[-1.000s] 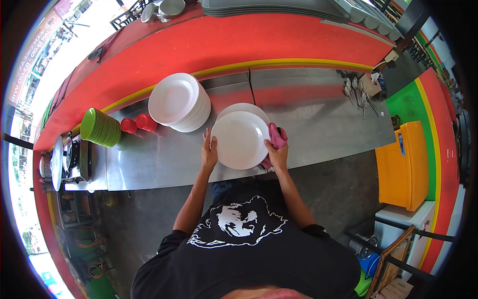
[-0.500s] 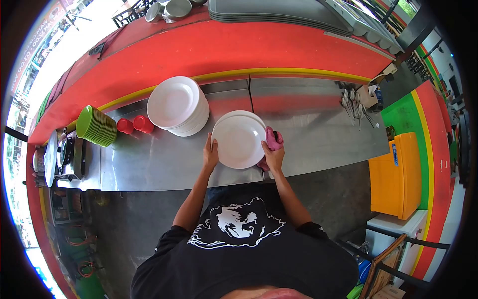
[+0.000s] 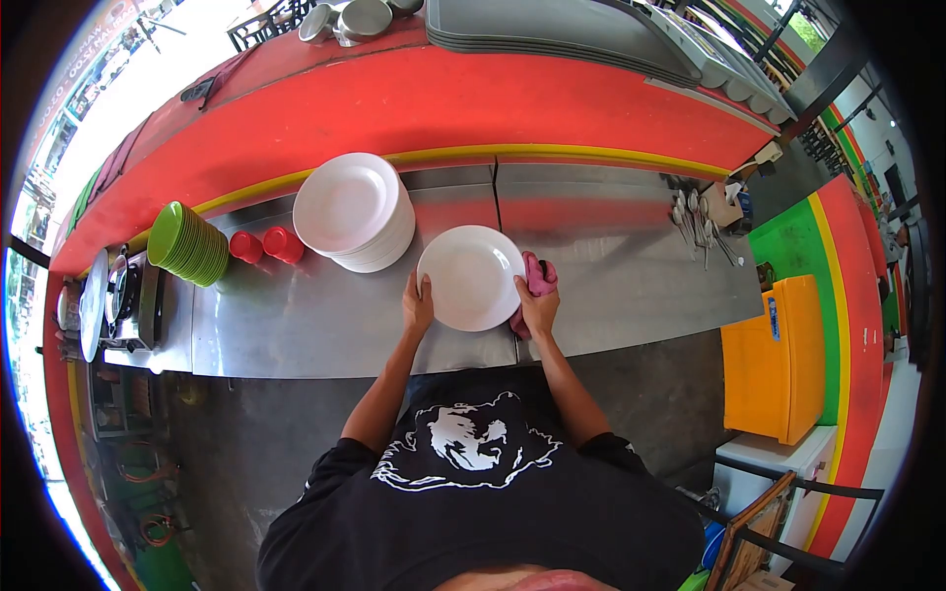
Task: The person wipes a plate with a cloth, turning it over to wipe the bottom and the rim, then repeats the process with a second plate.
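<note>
Both hands hold a round white plate (image 3: 471, 279) by its sides, over the steel counter in front of my body. My left hand (image 3: 418, 304) grips the plate's left edge, thumb on the rim. On the opposite edge, my right hand (image 3: 537, 307) grips the plate along with a pink cloth (image 3: 539, 276), which hangs out around the fingers. A tall stack of white plates (image 3: 353, 210) stands to the left, beyond my left hand. Whether more than one plate is between my hands cannot be told.
On the steel counter (image 3: 611, 281) stand red cups (image 3: 283, 244), green bowls (image 3: 187, 244) and a stove (image 3: 135, 300) at left. Spoons and forks (image 3: 702, 222) lie at right. Grey trays (image 3: 562, 44) rest on the red ledge. A yellow box (image 3: 774, 360) is at lower right.
The second white rim that showed behind the held plate is no longer visible; the plates now look lined up as one. Both hands keep their hold. The view has shifted slightly.
</note>
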`<state>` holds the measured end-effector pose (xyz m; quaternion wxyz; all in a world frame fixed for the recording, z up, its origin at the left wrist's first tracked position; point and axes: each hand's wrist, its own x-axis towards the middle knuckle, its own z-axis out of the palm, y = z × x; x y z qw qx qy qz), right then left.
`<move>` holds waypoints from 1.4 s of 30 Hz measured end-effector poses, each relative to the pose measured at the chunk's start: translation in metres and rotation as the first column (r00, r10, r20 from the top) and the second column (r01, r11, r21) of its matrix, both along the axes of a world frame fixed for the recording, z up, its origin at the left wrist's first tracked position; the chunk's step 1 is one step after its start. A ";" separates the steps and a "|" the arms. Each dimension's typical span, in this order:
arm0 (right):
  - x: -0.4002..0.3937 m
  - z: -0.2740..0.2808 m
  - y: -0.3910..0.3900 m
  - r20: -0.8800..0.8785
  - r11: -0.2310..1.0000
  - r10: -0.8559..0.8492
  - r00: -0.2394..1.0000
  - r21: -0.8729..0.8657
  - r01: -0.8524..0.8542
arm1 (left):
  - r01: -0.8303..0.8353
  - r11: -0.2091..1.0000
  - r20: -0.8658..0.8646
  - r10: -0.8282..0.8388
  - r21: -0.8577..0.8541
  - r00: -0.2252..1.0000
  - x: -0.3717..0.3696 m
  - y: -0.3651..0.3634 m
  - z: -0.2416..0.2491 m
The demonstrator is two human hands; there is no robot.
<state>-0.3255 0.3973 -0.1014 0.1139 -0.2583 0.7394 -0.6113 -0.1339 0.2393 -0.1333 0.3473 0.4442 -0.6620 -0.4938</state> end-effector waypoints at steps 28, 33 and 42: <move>0.058 0.101 0.009 0.160 0.937 -0.228 0.960 -0.231 0.261 | 0.073 0.972 -0.213 -0.023 0.226 0.977 0.124 -0.040 0.079; 0.094 0.114 -0.044 0.239 0.947 -0.100 0.966 -0.275 0.166 | 0.053 0.976 -0.282 0.009 0.212 0.959 0.143 -0.066 0.101; 0.156 0.095 -0.155 0.510 0.927 0.209 0.834 -0.374 -0.004 | 0.046 0.979 -0.359 0.029 0.199 0.933 0.160 -0.134 0.122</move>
